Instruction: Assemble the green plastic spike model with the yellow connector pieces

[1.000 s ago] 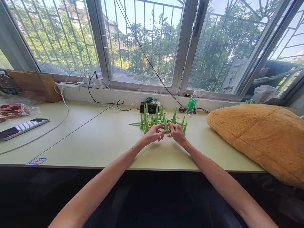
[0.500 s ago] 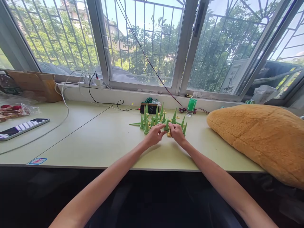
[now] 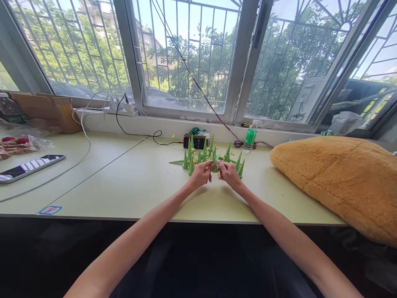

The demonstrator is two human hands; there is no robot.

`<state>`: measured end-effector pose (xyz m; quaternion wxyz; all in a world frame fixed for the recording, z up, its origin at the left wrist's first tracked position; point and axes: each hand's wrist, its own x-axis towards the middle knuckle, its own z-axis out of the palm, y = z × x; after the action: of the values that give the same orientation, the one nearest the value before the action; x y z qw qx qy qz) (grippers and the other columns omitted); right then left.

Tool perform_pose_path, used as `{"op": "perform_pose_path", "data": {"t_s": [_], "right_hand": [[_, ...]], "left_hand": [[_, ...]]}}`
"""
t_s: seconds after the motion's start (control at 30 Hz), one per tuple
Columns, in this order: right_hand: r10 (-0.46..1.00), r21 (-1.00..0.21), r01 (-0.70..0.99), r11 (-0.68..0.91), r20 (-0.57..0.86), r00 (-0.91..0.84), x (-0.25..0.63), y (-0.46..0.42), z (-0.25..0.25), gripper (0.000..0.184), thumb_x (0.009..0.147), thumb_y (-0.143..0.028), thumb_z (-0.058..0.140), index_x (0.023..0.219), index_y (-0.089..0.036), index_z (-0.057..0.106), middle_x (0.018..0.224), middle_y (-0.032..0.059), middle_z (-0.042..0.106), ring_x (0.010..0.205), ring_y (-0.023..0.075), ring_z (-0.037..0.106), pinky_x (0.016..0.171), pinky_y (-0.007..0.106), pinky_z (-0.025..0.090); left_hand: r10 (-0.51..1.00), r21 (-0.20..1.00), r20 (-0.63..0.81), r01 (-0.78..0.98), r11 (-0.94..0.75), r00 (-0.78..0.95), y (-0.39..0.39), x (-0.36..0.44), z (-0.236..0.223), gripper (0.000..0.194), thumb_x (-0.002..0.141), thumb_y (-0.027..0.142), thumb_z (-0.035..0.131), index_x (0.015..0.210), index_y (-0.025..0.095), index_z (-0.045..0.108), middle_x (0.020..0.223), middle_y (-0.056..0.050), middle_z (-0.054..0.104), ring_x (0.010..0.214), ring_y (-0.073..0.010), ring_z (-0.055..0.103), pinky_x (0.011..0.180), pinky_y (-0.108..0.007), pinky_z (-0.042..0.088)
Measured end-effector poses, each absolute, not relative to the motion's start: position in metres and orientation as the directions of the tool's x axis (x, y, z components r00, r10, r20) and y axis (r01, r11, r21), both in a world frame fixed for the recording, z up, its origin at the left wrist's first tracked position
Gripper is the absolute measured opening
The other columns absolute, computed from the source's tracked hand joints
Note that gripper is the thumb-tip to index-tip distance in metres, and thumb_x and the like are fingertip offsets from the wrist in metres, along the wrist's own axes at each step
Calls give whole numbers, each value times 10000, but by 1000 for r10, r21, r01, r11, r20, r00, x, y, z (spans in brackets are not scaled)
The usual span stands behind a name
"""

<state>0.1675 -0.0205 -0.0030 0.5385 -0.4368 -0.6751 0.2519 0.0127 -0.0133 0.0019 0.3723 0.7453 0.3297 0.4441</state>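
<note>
Since the earlier frame, the green cone (image 3: 214,160) between the hands shifts slightly leftward and stands straighter, while the right hand (image 3: 230,173) follows it a little; the left hand (image 3: 200,174) barely changes place.

In the head view, this cone sits at the near side of the standing green cones (image 3: 191,166), above the pale desk (image 3: 124,182). The left hand's fingers are narrow, holding the cone low on its left side. The right hand's fingertips gather just beside the cone's other side; whether they grip it or a small piece, one cannot tell. Small yellow pieces (image 3: 232,153) show among the cones, and a black phone (image 3: 195,143) is propped behind them.

The step in hand seems to be fitting or adjusting at the cone's base. Done well, it calls for a steady left grip, so that the right fingers alone make the fine movement. Light pressure near the base should keep the point from tipping, and low, slow wrists would spare the neighbouring cones.
</note>
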Motion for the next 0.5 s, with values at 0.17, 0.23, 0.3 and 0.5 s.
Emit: {"op": "perform_pose_path", "data": {"t_s": [0.17, 0.23, 0.3, 0.5], "right_hand": [[842, -781, 332, 529, 531, -93, 170, -21, -4, 519, 896, -607, 441, 570, -204, 404, 458, -29, 422, 409, 100, 394, 428, 247, 329], [832, -765, 344, 545, 544, -108, 171, -21, -4, 510, 906, -590, 436, 577, -201, 412, 470, -29, 422, 426, 100, 388, 442, 248, 325], [821, -743, 368, 559, 559, -118, 172, -22, -4, 503, 911, -578, 436, 584, -197, 425, 487, -26, 425, 448, 101, 385, 455, 248, 318], [780, -656, 463, 596, 611, -137, 173, -23, -4, 488, 923, -540, 434, 584, -189, 437, 533, -17, 431, 501, 105, 380, 495, 253, 298]], "left_hand": [[828, 862, 402, 144, -487, 391, -13, 13, 2, 320, 890, 476, 484, 812, 168, 522, 400, 77, 414, 310, -79, 426, 346, -185, 306], [828, 867, 393, 138, -478, 399, -14, 12, 4, 321, 890, 476, 487, 815, 166, 524, 382, 82, 405, 300, -74, 408, 352, -186, 298], [826, 874, 384, 127, -470, 412, -15, 12, 6, 324, 891, 477, 486, 812, 165, 523, 374, 83, 405, 294, -70, 396, 354, -186, 289], [833, 907, 327, 98, -409, 447, -14, 10, 6, 339, 889, 494, 491, 791, 170, 498, 356, 75, 419, 281, -73, 375, 346, -191, 271]]}}
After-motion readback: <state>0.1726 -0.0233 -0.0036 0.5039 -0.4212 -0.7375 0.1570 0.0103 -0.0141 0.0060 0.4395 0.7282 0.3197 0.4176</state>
